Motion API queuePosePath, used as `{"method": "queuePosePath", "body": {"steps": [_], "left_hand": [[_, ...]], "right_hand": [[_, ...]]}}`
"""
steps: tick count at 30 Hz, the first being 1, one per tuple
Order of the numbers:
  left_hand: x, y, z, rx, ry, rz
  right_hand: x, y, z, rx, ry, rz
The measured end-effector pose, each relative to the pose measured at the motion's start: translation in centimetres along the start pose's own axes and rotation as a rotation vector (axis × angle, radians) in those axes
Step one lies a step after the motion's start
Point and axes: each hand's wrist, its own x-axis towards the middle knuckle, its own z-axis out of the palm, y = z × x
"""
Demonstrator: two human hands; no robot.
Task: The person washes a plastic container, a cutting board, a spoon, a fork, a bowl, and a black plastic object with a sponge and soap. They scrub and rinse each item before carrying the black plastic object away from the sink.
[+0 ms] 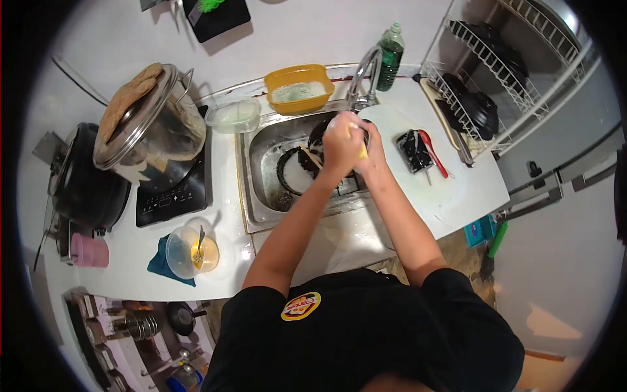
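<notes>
Over the right part of the metal sink (pixel 253 196), my left hand (pixel 342 145) and my right hand (pixel 373 151) are closed together around a yellow sponge (pixel 362 151). White suds cover some of the left fingers. Most of the sponge is hidden by the hands. Below them in the sink lies a round black vessel (pixel 282 171) with whitish soapy water in it, and a wooden-handled utensil (pixel 309 155) leans there. Another dark round pan (pixel 316 134) sits behind the hands, partly covered by them. The faucet (pixel 363 78) rises just behind.
Behind the sink stand a yellow basin (pixel 299 104) of suds, a clear tub (pixel 234 116) and a green soap bottle (pixel 390 57). To the right lie a black utensil (pixel 414 151) and a red spoon (pixel 432 153). A large pot (pixel 153 134) and dish rack (pixel 483 78) flank them.
</notes>
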Motion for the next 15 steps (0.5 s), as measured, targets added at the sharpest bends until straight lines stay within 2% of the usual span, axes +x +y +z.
{"method": "queuePosePath", "body": {"steps": [2,4,5,8,9,12,13,14,15], "left_hand": [[0.5,0.2,-0.7,0.297,0.034,0.331],[1.3,-1.4,-2.2,0.42,0.028,0.327],[1.9,-2.1,-2.7,0.401,0.033,0.209],[1.7,-0.1,-2.3,0.436,0.127,0.312],[1.0,0.0,-1.5,0.562,0.039,0.361],[1.0,-1.1,-1.4,0.389,-0.022,0.511],[0.9,-1.9,-1.6,0.14,0.071,0.186],[1.7,-2.9,-1.6,0.011,0.184,0.057],[2.2,-3.3,-1.7,-0.194,0.221,-0.157]], "right_hand": [[3.2,0.2,-2.3,-0.096,-0.122,-0.104],[2.7,0.5,-1.3,-0.189,0.102,-0.078],[2.4,0.7,-0.8,-0.236,0.212,-0.06],[2.9,0.3,-1.3,-0.205,0.088,0.013],[2.9,0.0,-0.9,-0.235,0.083,0.002],[2.3,-0.7,-0.6,-0.32,0.086,-0.028],[1.6,-1.5,-0.6,-0.412,0.11,0.0],[1.0,-1.5,-0.7,-0.565,0.095,-0.015],[-0.8,-1.0,0.4,-0.717,0.084,-0.025]]}}
